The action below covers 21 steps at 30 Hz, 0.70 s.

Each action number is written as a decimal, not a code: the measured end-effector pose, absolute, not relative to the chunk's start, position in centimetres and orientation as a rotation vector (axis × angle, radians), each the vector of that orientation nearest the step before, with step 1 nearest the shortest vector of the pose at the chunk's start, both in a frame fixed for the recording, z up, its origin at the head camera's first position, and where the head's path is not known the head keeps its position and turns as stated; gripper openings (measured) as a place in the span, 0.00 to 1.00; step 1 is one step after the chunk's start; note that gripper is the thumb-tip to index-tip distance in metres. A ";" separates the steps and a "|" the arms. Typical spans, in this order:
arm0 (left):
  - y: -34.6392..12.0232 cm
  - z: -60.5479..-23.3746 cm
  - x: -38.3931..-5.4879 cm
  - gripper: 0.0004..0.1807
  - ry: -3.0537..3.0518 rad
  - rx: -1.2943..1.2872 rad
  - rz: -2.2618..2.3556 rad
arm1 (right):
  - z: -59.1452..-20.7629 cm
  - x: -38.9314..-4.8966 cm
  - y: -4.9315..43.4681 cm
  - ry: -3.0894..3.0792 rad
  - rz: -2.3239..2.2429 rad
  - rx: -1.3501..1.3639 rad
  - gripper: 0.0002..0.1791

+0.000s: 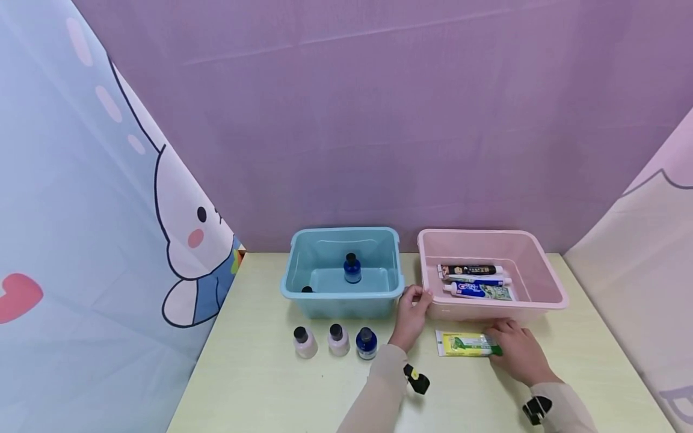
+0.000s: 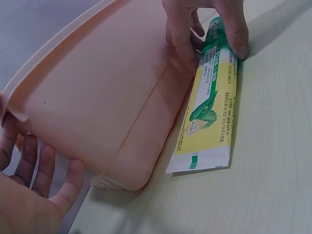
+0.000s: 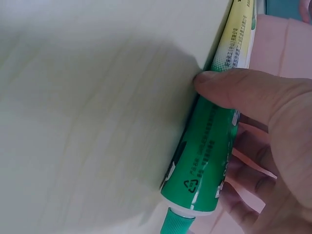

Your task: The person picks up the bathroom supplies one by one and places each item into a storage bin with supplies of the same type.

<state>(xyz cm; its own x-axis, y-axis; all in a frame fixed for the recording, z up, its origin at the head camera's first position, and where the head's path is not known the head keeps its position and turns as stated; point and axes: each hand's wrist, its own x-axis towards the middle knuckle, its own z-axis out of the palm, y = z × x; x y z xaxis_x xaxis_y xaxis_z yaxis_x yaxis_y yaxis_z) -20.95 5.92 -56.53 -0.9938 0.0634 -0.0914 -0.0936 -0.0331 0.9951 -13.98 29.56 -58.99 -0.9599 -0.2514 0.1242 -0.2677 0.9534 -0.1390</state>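
- Toothpaste tube (image 1: 468, 344) in yellow, white and green lies flat on the counter (image 1: 260, 385), just in front of the pink bin (image 1: 487, 313), its length running along the bin's front wall.
- Right hand (image 1: 518, 353) has its fingers clamped on the green end of this tube, the thumb on one long edge and the others against the opposite side, near the green cap (image 3: 176, 223).
- Left hand (image 1: 409, 319) grips the rim at the pink bin's near left corner; its fingers are bent there, a little apart from one another.
- Step in hand, as far as can be judged, is taking up the one tube left outside; whether it has begun to leave the counter cannot be told.
- Next move seems to call for a lift over the rim and a lowering beside the tubes inside, the left hand steadying the bin.
- Bins: two, the pink bin and, to its left, the blue bin (image 1: 346, 308).
- Tubes: four in sight, one in the right hand, three inside the pink bin: a black tube (image 1: 470, 270), a blue-and-white tube (image 1: 484, 281) and a Crest tube (image 1: 479, 291).
- Bottles: five in sight. Three stand before the blue bin: two pale bottles (image 1: 305, 347) and a dark blue bottle (image 1: 366, 347). Inside are an upright blue bottle (image 1: 352, 272) and another showing only its black cap (image 1: 307, 289).
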 end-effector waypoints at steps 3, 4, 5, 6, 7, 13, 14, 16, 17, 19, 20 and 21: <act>5.9 -56.6 -21.0 0.11 2.117 -0.023 2.180 | -58.9 -13.9 29.6 -3.004 0.237 0.403 0.27; 5.9 -56.6 -21.0 0.11 2.116 -0.023 2.180 | -58.9 -13.8 29.6 -3.006 0.238 0.405 0.27; 5.9 -56.6 -21.0 0.11 2.115 -0.022 2.181 | -58.9 -13.8 29.6 -3.006 0.239 0.406 0.27; 5.9 -56.6 -21.0 0.10 2.111 -0.021 2.184 | -58.8 -13.7 29.6 -3.005 0.244 0.407 0.27; 5.9 -56.6 -21.0 0.10 2.104 -0.025 2.188 | -58.9 -13.7 29.6 -3.003 0.244 0.407 0.27; 5.9 -56.6 -21.0 0.10 2.091 -0.030 2.186 | -58.9 -13.6 29.7 -2.991 0.259 0.410 0.26; 5.9 -56.6 -21.0 0.10 2.092 -0.028 2.184 | -59.0 -13.5 29.8 -2.992 0.261 0.408 0.26; 5.9 -56.7 -21.0 0.11 2.092 -0.024 2.183 | -59.0 -13.5 29.8 -2.997 0.266 0.407 0.26; 5.9 -56.7 -21.0 0.11 2.090 -0.021 2.185 | -59.1 -13.4 29.9 -3.001 0.264 0.400 0.26; 5.9 -56.7 -21.0 0.11 2.090 -0.016 2.186 | -59.1 -13.3 29.9 -3.008 0.263 0.397 0.26; 5.9 -56.7 -21.1 0.11 2.088 -0.017 2.188 | -59.1 -13.3 30.0 -3.013 0.263 0.397 0.26; 5.9 -56.7 -21.1 0.11 2.088 -0.017 2.189 | -59.0 -13.3 30.0 -3.013 0.264 0.398 0.26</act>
<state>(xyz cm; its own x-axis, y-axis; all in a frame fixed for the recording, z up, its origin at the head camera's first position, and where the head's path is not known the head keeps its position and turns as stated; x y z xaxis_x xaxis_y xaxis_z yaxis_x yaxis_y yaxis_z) -21.08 5.88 -56.70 -0.9932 0.0763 -0.0883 -0.0918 -0.0437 0.9948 -13.29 30.01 -59.04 -0.9618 -0.2495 0.1125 -0.2653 0.9510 -0.1590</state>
